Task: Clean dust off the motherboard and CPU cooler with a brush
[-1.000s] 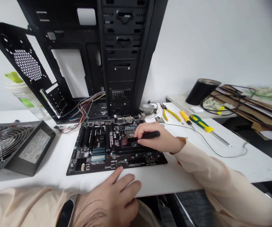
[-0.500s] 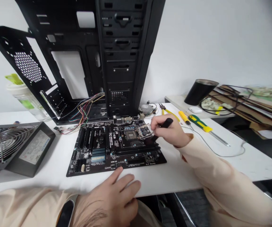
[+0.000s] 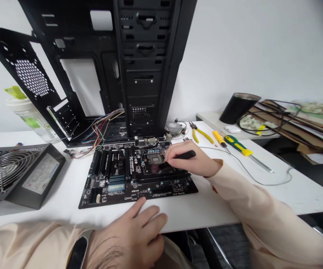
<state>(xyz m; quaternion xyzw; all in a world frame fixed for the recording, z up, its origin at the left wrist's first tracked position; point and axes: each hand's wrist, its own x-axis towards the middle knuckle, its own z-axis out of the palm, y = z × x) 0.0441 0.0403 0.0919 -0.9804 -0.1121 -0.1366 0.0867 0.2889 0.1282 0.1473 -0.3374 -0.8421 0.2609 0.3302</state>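
A black Gigabyte motherboard (image 3: 139, 183) lies flat, its square CPU socket (image 3: 153, 160) uncovered. The right hand (image 3: 192, 162) pinches a black-handled brush (image 3: 186, 154) at the socket, while the left hand (image 3: 133, 235) rests open just below the board.

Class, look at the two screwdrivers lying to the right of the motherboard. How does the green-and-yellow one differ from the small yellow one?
The green-and-yellow screwdriver has a two-colour handle, while the yellow screwdriver has a mainly yellow one. The green-and-yellow screwdriver is also larger overall, and its steel shaft looks much longer than the yellow screwdriver's short shaft. Both lie on the white desk, tips pointing toward the lower right.
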